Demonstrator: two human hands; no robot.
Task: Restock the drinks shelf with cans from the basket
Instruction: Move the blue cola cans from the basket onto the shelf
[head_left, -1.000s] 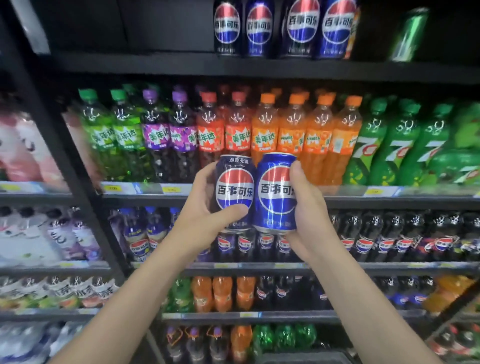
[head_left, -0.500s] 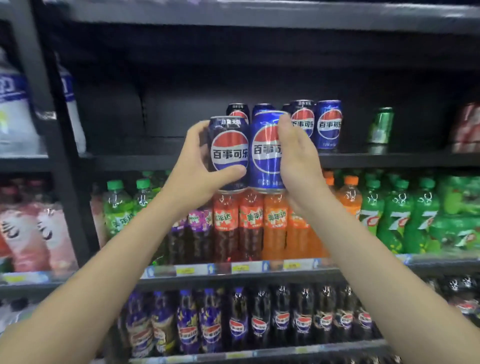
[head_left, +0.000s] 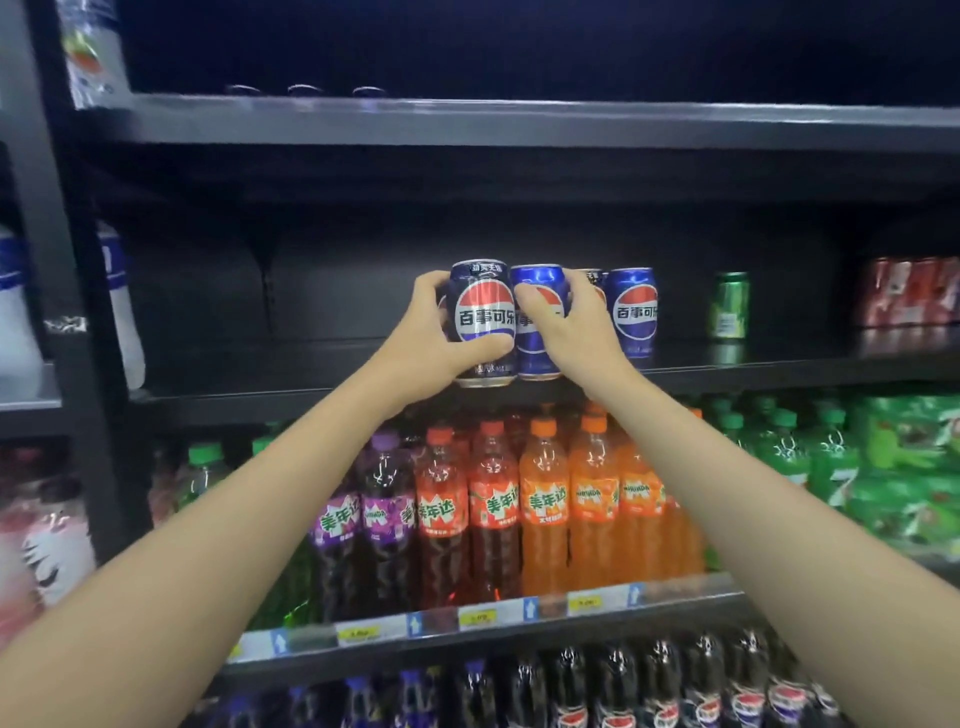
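Observation:
My left hand grips a dark navy Pepsi can, held upright at the front edge of the black drinks shelf. Beside it my right hand wraps a bright blue Pepsi can, touching the navy one. Both cans hover at or just over the shelf lip; I cannot tell whether they rest on it. Behind my right hand stand more Pepsi cans; one blue Pepsi can shows fully. The basket is out of view.
A lone green can stands further right, and red cans fill the far right end. The shelf's left stretch holds nothing. Below are rows of Mirinda bottles and green 7Up bottles. Another shelf runs overhead.
Both hands have risen and reached forward with the two cans, from in front of the bottle rows up to the can shelf. The view has tilted upward.

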